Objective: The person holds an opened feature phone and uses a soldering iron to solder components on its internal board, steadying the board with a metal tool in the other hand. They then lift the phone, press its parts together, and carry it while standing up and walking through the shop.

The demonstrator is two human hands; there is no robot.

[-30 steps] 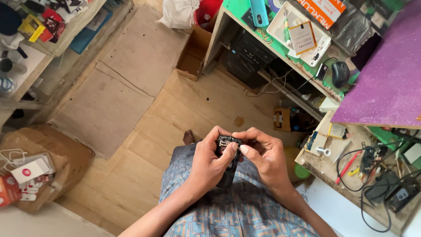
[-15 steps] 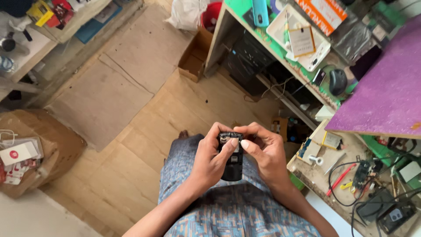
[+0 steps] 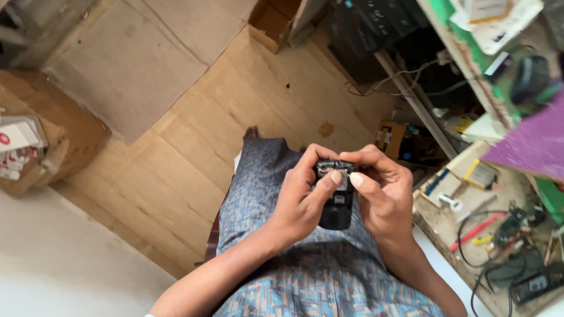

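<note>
Floor: wooden boards (image 3: 194, 158) fill the middle of the frame, with a flat sheet of cardboard (image 3: 141, 64) lying at upper left.

Containers: an open cardboard box (image 3: 271, 22) sits at the top centre, and we cannot see anything inside it. A brown carton (image 3: 64, 138) at the left edge carries a few white and red packets (image 3: 14, 147) on top. A small yellow box (image 3: 390, 138) stands under the bench at centre right; its contents are too small for us to tell.

Bench: at lower right a worktop (image 3: 464, 229) holds a red tool (image 3: 476, 230), tangled black cables (image 3: 505, 270) and small parts. A purple sheet (image 3: 529, 144) juts in at the right edge.

Change: against the earlier view we look closer and lower. The shelves at the top right have mostly slid out of frame, and the hands sit larger, near the centre. The grip on the device looks the same as before.

Device: a small black device (image 3: 336, 196) is held upright over our lap, above the patterned blue cloth (image 3: 317, 276), just below the middle of the frame.

Left hand: our left hand (image 3: 299, 202) is curled around the device's left side, with the thumb pressed on its upper face.

Right hand: our right hand (image 3: 385, 196) is closed on the right side, fingers bent over the top edge and thumb touching the upper face beside the left thumb.
</note>
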